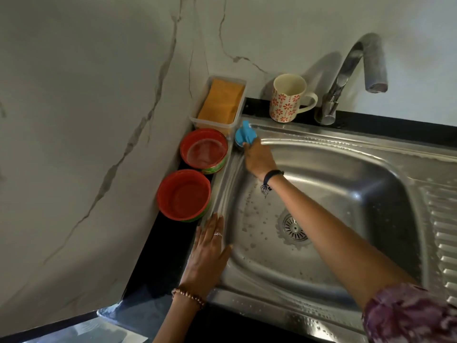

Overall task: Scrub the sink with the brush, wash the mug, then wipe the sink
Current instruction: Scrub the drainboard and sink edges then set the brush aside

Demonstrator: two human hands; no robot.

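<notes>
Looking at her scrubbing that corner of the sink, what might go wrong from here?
The right hand works the blue brush at the sink's far left corner, right beside the plastic box and the nearer red bowl; a wide stroke might knock them or splash the sponge inside. The mug stands on the rim behind, so a sweep along that edge could tip it. The left hand rests flat on the wet rim and might slip.

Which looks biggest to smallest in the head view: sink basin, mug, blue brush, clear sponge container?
1. Sink basin, by far the largest.
2. Clear sponge container and mug: too close to rank, both at the back; the container looks slightly larger.
3. Blue brush, smallest, though the right hand gripping it partly hides it.
</notes>
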